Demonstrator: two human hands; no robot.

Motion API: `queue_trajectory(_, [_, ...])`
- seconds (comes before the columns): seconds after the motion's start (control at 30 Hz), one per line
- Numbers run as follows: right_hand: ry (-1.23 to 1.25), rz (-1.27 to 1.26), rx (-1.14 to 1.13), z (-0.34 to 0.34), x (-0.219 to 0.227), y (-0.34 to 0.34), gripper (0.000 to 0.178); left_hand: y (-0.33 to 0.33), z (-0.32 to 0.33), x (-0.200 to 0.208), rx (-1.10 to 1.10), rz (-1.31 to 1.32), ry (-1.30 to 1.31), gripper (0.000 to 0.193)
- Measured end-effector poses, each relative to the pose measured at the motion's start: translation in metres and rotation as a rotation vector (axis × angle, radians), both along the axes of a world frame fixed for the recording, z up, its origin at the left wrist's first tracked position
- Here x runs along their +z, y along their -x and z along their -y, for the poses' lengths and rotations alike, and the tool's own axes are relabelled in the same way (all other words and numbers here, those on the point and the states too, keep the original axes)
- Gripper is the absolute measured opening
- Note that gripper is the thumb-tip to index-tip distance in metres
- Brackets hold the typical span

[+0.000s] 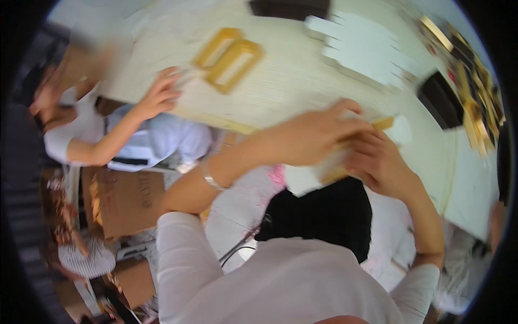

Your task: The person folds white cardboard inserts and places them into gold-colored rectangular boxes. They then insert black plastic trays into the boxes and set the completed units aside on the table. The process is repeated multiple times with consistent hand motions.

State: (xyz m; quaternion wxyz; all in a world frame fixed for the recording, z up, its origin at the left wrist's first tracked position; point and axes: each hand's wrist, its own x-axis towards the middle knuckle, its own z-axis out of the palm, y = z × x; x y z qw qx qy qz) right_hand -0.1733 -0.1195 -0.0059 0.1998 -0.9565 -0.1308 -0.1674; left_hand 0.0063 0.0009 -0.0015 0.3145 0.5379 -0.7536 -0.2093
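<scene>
Both my hands are closed around a gold box frame (pixel 384 123) at the table's near edge, blurred by motion. My left hand (pixel 315 136) grips its upper left side with the thumb side raised. My right hand (pixel 380 164) wraps the right side, its fingers curled against those of the left. Below the hands a white card flap (pixel 301 180) shows, seemingly joined to the gold piece; the hands hide most of it. Farther left on the table lie two open rectangular gold frames (pixel 236 66), side by side and touching.
White notched card blanks (pixel 361 48) are stacked at the back right. A dark box (pixel 441 100) and a heap of gold strips (pixel 475 113) lie at the right; another dark box (pixel 291 8) is at the back. A co-worker's hand (pixel 162 93) reaches over the table's left edge.
</scene>
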Motion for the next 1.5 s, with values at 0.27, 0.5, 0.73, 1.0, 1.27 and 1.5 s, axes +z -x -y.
queue_trajectory(0.27, [0.300, -0.033, -0.254, -0.033, 0.017, 0.037, 0.030, 0.045, -0.006, -0.030, 0.135, -0.144, 0.143, 0.016])
queue_trajectory(0.5, [-0.304, -0.065, -0.407, -0.032, -0.013, 0.060, 0.024, 0.027, -0.013, -0.010, -0.279, -0.416, -0.039, 0.024])
queue_trajectory(0.73, [-0.497, -0.139, -0.599, -0.049, -0.008, 0.057, 0.021, 0.041, -0.007, -0.036, -0.190, -0.165, 0.060, 0.029])
queue_trajectory(1.0, [-0.552, -0.157, -0.592, -0.046, -0.024, 0.075, 0.032, 0.062, -0.002, -0.037, -0.021, -0.193, 0.175, 0.020])
queue_trajectory(1.27, [-0.009, 0.074, -0.640, -0.060, -0.039, 0.101, 0.052, 0.079, 0.005, -0.046, 0.045, -0.317, 0.181, 0.015])
queue_trajectory(1.5, [-0.358, 0.420, -0.765, -0.061, -0.053, 0.085, 0.020, 0.066, 0.008, -0.033, -0.135, -0.455, 0.054, 0.019])
